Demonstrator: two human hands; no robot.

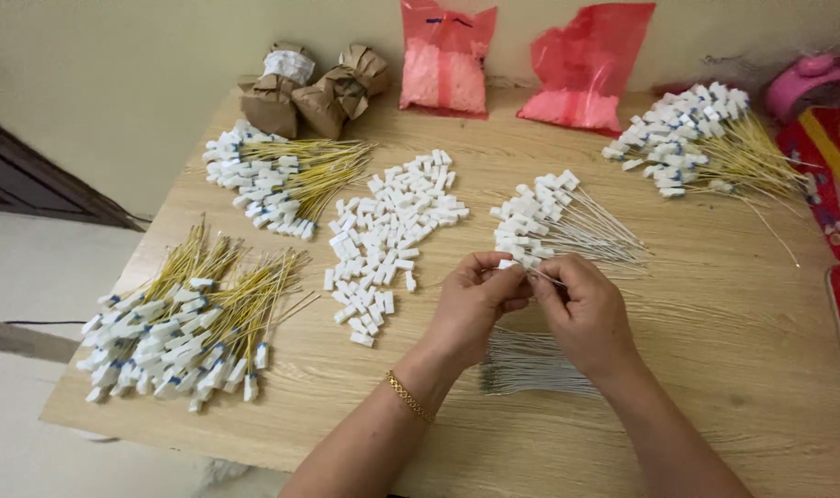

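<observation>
My left hand (473, 304) pinches a small white plastic connector (506, 265) at its fingertips. My right hand (584, 309) meets it from the right and grips a thin grey wire (549, 279) whose end touches the connector. Both hands hover over the wooden table (733, 323), just in front of a pile of grey wires fitted with white connectors (554, 226). A bundle of bare grey wires (530, 364) lies under my wrists. Loose white connectors (387, 240) are scattered to the left of my hands.
Three heaps of yellow wires with white connectors lie at front left (184, 318), back left (281, 175) and back right (701, 143). Brown paper bundles (314, 92) and two red plastic bags (447, 60) stand against the wall. A pink object (807, 78) sits at far right.
</observation>
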